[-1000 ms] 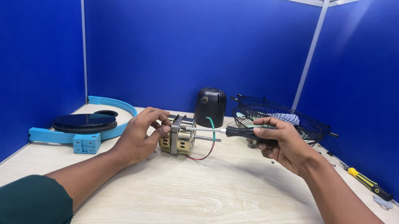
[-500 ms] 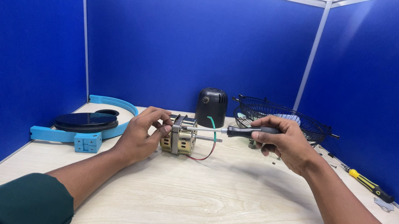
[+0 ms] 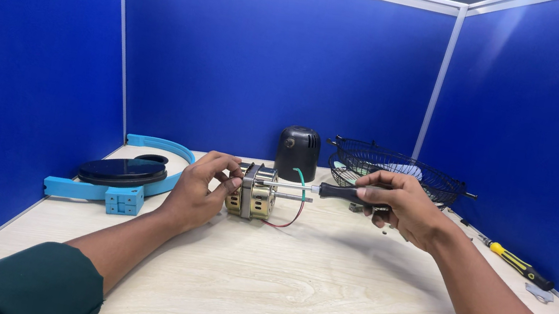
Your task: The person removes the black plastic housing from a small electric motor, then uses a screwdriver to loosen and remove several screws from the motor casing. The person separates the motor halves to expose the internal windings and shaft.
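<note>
A small electric motor [image 3: 254,192] with a brass-coloured body, a steel shaft and red and green wires rests on the wooden table [image 3: 287,289]. My left hand [image 3: 202,185] grips its left side. My right hand [image 3: 401,205] holds a black-handled screwdriver [image 3: 338,192] level, its thin shaft pointing left with the tip at the motor's front face.
A black motor cover [image 3: 297,151] stands behind the motor. A black wire fan guard [image 3: 399,172] lies at the back right. A light blue curved frame [image 3: 117,186] with a dark round disc [image 3: 122,170] sits at the left. A yellow-and-black screwdriver [image 3: 515,262] lies at the right edge.
My right hand has shifted the screwdriver slightly left, bringing its tip up to the motor. My left hand stays on the motor.
</note>
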